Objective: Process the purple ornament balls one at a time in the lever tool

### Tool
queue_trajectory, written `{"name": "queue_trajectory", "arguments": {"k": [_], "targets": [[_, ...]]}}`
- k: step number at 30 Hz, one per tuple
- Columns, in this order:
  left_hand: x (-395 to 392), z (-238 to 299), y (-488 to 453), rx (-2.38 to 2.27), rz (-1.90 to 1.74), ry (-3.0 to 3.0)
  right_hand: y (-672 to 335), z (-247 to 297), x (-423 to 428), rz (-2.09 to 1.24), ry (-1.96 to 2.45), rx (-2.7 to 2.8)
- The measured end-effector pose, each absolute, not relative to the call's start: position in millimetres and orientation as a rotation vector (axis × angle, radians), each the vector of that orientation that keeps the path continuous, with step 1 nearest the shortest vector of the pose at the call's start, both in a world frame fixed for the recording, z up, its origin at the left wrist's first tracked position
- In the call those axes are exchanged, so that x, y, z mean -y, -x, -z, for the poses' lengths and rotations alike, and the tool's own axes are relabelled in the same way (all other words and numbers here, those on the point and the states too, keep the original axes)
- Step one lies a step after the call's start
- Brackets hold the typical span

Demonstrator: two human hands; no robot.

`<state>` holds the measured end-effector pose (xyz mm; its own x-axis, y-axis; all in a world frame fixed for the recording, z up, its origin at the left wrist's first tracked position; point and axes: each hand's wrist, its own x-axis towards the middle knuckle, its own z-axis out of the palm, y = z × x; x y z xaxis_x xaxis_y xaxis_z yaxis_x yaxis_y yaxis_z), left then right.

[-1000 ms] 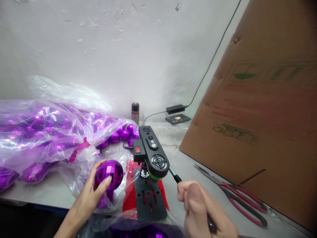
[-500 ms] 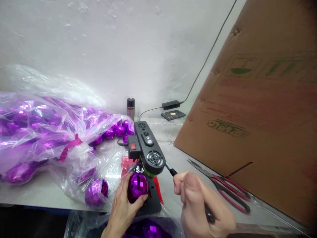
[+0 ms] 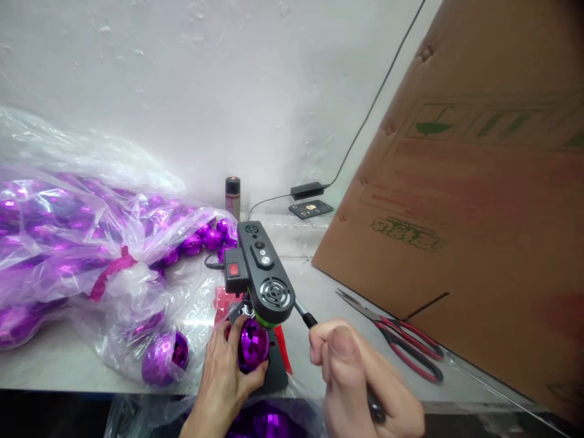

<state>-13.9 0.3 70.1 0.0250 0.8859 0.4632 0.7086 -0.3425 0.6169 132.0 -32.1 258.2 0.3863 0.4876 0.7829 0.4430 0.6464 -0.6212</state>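
My left hand (image 3: 221,371) curls its fingers and thumb around a shiny purple mirror-tiled ball (image 3: 254,345). The ball sits at the base of a black hand-lever press (image 3: 267,267), just under the front of its head, which hides its top edge. My right hand (image 3: 362,380) is closed in a fist on the press's lever handle (image 3: 305,311), whose black end pokes out below the fist. Another purple ball (image 3: 159,360), with a dark opening in its side, rests on the table left of my left hand. Red pieces (image 3: 283,350) lie beside the press base.
A plastic bag of purple balls (image 3: 68,219) fills the left side. Red-handled scissors (image 3: 406,344) lie on the right before a large cardboard box (image 3: 456,182). Behind stand a dark-capped bottle (image 3: 232,198), a phone (image 3: 311,209) and a power adapter (image 3: 307,190). More balls (image 3: 272,424) show below the table edge.
The whole view has shifted a little, so things appear further left. My left hand has brought the ball slightly right relative to the press head. My right hand still grips the lever.
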Motion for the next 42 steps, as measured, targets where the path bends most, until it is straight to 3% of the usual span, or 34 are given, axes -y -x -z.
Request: {"name": "queue_trajectory", "arguments": {"k": [14, 42], "targets": [[2, -39, 10, -1.450, -1.192, -1.723, -134, -256, 31, -0.033, 0.885, 1.253], [-8, -11, 18, -1.377, -1.131, -2.040, -123, -208, 24, 0.124, 0.777, 1.149]]}}
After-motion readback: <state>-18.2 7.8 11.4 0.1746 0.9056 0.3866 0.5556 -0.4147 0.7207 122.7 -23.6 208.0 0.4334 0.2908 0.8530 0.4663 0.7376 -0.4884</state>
